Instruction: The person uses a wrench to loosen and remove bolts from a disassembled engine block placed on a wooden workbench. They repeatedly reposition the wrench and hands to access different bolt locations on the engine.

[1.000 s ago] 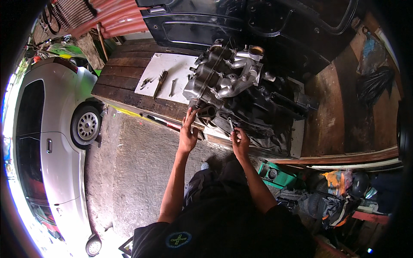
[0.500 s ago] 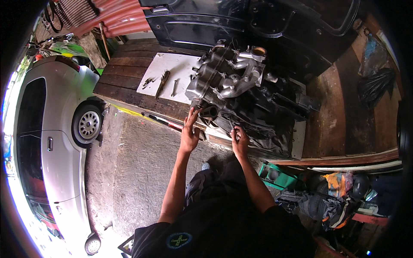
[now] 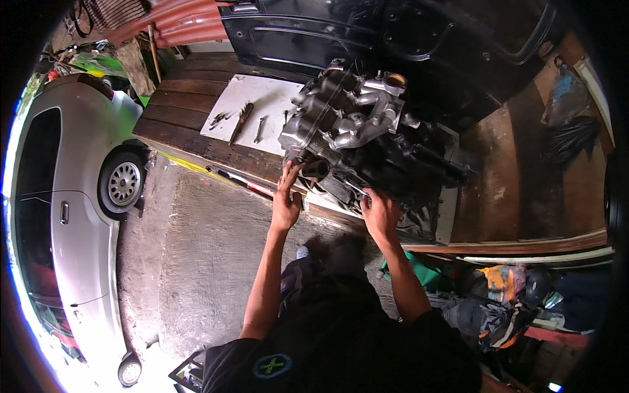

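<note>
A metal engine assembly with silvery intake pipes lies on the bench in front of me. My left hand is at its near left end, fingers stretched out and close to a round dark opening; whether the fingertips touch the metal is hard to tell. To the right of that opening, my right hand is closed on a thin metal tool that points left and away from me toward the engine. Its exact kind is not clear. Dark cloth lies beneath and beside the right hand.
On the white board left of the engine lie a brush, a wrench and small parts. A black vehicle panel leans behind the bench. A silver car stands at left, and a green container sits low at right.
My right hand has shifted slightly right and turned, and the thin tool in it shows more plainly. The left hand stays by the round opening. The whole view has shifted slightly.
</note>
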Demonstrator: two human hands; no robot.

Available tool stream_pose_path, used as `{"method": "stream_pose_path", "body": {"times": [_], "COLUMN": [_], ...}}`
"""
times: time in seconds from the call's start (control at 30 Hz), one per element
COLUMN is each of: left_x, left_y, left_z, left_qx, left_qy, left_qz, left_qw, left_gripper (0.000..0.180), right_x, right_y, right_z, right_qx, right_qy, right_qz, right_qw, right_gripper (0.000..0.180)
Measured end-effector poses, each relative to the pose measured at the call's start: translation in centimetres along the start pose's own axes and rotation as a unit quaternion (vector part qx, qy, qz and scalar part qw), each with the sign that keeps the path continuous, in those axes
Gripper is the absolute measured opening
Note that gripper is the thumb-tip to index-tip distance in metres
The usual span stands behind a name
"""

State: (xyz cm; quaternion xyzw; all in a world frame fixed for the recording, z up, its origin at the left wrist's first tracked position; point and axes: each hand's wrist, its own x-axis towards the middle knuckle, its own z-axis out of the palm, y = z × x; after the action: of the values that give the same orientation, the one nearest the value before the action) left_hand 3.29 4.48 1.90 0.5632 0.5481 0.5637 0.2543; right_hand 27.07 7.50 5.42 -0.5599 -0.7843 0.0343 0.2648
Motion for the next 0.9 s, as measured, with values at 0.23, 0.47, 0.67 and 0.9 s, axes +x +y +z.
{"method": "stream_pose_path", "body": {"times": [0.23,0.47,0.67,0.9], "left_x": [0.1,0.3,0.4,0.3], "left_y": [-0.2,-0.1,-0.3,-0.3], "left_z": [-0.1,-0.1,-0.3,-0.7], "left_qx": [0.024,0.031,0.057,0.032], "left_qy": [-0.003,-0.003,-0.028,-0.035], "left_qz": [0.001,0.0,0.009,0.016], "left_qw": [1.0,1.0,0.998,0.999], "left_gripper": [0.071,0.07,0.076,0.076], "right_x": [3.7,-2.9,-6.5,-5.4], "right_y": [-3.3,0.9,4.4,2.0], "right_z": [-3.5,2.8,10.7,11.4], "right_qx": [-0.043,0.207,0.312,0.376], "right_qy": [-0.19,0.008,0.001,-0.017], "right_qz": [0.018,0.041,0.16,0.18], "right_qw": [0.981,0.977,0.937,0.909], "right_gripper": [0.011,0.016,0.022,0.023]}}
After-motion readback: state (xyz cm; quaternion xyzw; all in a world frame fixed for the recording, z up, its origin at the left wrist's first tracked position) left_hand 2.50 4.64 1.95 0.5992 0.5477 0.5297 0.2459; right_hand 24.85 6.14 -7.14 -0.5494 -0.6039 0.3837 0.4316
